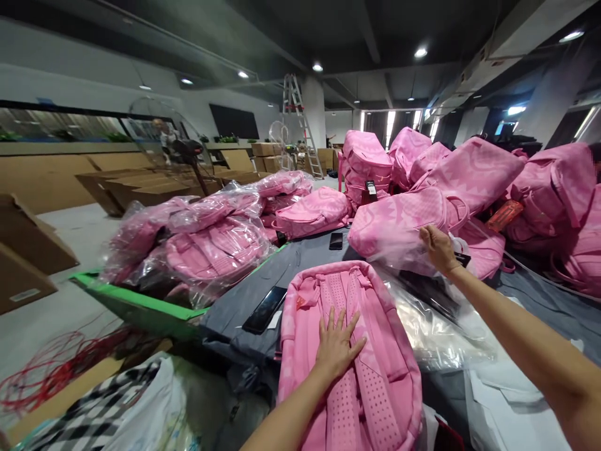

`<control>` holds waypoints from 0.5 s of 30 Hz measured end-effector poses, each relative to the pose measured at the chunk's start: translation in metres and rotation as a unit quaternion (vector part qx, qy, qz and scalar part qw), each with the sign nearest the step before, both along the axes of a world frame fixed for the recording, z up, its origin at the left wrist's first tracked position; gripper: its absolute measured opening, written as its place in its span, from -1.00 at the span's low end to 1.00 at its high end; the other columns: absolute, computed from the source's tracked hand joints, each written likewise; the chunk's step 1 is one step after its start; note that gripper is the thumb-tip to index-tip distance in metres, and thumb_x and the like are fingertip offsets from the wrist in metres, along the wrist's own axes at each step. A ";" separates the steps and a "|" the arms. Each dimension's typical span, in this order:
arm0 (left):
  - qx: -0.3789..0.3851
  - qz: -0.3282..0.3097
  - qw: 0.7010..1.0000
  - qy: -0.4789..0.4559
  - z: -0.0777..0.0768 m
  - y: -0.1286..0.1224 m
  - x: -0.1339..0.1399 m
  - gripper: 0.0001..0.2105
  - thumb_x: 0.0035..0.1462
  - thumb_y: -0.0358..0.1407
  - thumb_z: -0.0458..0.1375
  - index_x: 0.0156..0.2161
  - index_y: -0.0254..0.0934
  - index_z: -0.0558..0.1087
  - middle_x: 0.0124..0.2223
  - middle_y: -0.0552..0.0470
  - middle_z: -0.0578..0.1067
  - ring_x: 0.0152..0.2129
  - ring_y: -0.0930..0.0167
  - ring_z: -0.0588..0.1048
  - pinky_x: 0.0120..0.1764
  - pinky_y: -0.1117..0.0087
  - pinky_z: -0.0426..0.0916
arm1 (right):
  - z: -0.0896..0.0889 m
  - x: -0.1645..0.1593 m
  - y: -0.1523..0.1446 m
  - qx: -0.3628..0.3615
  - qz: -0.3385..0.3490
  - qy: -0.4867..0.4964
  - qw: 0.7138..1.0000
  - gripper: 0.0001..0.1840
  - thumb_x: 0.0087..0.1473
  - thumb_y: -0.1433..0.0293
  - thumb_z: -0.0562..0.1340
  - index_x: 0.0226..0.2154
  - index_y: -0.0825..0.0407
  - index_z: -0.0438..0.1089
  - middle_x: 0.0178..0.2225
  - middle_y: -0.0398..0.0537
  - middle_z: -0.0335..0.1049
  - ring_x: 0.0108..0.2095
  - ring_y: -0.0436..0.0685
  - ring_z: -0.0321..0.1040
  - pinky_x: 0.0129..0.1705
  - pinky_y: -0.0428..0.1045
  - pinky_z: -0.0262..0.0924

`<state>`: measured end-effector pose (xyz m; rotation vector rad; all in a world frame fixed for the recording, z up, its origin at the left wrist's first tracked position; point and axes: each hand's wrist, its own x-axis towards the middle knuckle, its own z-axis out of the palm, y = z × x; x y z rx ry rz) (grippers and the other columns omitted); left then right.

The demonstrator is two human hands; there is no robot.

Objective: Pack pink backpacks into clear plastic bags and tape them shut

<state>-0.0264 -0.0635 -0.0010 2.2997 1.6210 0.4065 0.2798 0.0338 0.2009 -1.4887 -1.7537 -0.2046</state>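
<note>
A pink backpack (300, 351) lies on the cloth-covered table right before me, its perforated shoulder straps facing up. My left hand (338, 347) rests on its back panel with the fingers spread. To the right, my right hand (439, 248) is closed on the edge of a clear plastic bag (399, 243), which is smeared by motion. Below that hand lies a pile of clear plastic bags (427, 326). Just behind the raised bag lies another pink backpack (399, 216).
More pink backpacks (474, 169) are heaped at the back right. Several plastic-wrapped backpacks (218, 250) fill a green-edged container (141, 307) on the left. A large phone (264, 309) and a smaller phone (335, 241) lie on the table. White sheets (511, 401) lie at the right.
</note>
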 end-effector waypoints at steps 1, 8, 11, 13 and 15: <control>0.003 0.003 0.999 -0.033 0.001 0.002 0.000 -0.36 0.30 0.10 0.08 0.42 0.05 0.17 0.50 -0.07 0.03 0.46 -0.03 -0.20 0.39 -0.27 -0.31 | 0.010 -0.007 -0.018 0.026 0.041 -0.001 0.999 -0.43 0.39 -0.09 -0.16 -0.43 -0.07 0.16 -0.49 -0.13 0.24 -0.45 0.10 0.20 -0.32 -0.01 0.17; -0.165 0.000 0.864 -0.476 0.041 -0.012 0.004 -0.05 0.24 0.34 -0.47 0.26 -0.30 0.40 0.21 -0.29 0.49 0.21 0.08 0.41 0.24 -0.10 0.28 | 0.002 -0.058 -0.184 0.055 0.371 -0.125 0.919 -0.66 0.48 0.32 -0.05 -0.36 -0.08 0.23 -0.52 -0.19 0.20 -0.53 0.05 0.19 -0.45 -0.02 0.09; -0.332 -0.001 0.671 -0.663 0.063 -0.044 -0.001 0.15 0.05 0.47 -0.59 0.26 -0.37 0.36 0.10 -0.36 0.54 0.02 0.01 0.54 0.06 -0.14 0.42 | -0.024 -0.064 -0.221 -0.008 0.435 -0.202 0.878 -0.74 0.45 0.35 0.07 -0.32 -0.08 0.32 -0.48 -0.20 0.33 -0.51 0.03 0.23 -0.43 -0.01 0.06; -0.401 0.029 0.550 -0.732 0.069 -0.064 -0.009 0.14 0.00 0.55 -0.41 0.22 -0.39 0.35 0.08 -0.38 0.54 0.00 -0.03 0.55 0.02 -0.16 0.44 | -0.038 -0.058 -0.227 -0.044 0.441 -0.247 0.861 -0.71 0.46 0.39 0.02 -0.32 -0.06 0.33 -0.42 -0.16 0.40 -0.47 0.03 0.25 -0.40 0.00 0.04; -0.440 0.077 0.479 -0.756 0.068 -0.082 -0.018 0.02 0.08 0.52 -0.25 0.15 -0.42 0.37 0.02 -0.37 0.56 -0.03 0.00 0.57 -0.03 -0.12 0.48 | -0.050 -0.046 -0.226 -0.078 0.435 -0.275 0.854 -0.65 0.48 0.40 -0.04 -0.34 -0.04 0.31 -0.36 -0.13 0.43 -0.42 0.04 0.28 -0.34 0.02 0.06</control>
